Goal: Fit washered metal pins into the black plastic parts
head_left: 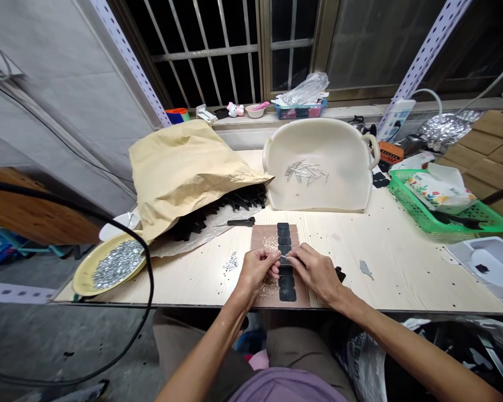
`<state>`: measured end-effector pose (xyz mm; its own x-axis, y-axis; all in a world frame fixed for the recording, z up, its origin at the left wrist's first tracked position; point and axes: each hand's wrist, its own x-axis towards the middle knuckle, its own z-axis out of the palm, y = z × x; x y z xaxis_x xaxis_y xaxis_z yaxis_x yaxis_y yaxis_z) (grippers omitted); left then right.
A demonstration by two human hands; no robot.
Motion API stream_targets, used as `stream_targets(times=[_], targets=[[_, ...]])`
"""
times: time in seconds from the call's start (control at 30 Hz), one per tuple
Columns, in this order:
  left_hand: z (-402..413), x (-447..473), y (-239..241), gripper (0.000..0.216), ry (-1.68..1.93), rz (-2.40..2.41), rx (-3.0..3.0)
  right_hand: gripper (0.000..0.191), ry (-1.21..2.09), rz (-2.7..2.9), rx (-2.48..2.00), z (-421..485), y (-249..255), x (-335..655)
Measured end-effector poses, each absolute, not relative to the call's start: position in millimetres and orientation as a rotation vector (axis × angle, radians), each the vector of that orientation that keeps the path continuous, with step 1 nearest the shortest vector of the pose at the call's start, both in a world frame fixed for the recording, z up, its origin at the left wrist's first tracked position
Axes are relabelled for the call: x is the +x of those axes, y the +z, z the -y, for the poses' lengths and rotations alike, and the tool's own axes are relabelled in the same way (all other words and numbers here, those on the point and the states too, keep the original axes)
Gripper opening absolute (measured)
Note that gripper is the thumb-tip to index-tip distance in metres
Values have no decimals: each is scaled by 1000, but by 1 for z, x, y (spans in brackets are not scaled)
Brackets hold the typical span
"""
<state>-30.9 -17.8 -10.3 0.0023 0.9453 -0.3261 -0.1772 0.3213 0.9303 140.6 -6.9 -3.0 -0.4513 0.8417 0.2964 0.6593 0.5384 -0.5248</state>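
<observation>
My left hand (257, 268) and my right hand (314, 272) meet over a brown board (262, 240) at the table's near edge. Between their fingertips they pinch a thin silvery pin (283, 257), just above a row of black pieces (285, 262) lined up on the board. Tiny pale bits (270, 242) lie scattered on the board left of the row. A small heap of shiny metal bits (232, 262) sits on the table left of my left hand.
A cream plastic tub (339, 184) holding several metal pins stands behind the board. A brown paper sack (184, 167) spills black parts at left. A yellow plate (81, 279) of metal pieces sits at the left corner, a green basket (406, 206) at right.
</observation>
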Motion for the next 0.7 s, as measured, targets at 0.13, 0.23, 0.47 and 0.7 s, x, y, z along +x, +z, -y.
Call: stream_targets(times=[0.13,0.23,0.47,0.7], targets=[[5,-36,-18,37,1012,-1217,715,18,556,2288,-1162,-6,-7,139],[-1,-39,-21,36,981,-1197,635,24,373,2419,-1168,-13,-9,139],[-5,-40,-17,34,980,-1211,618,17,549,2317,-1188,-19,-12,138],[-9,-39,-12,33,940,-1218,576,24,356,2407,-1195,-21,-15,142]])
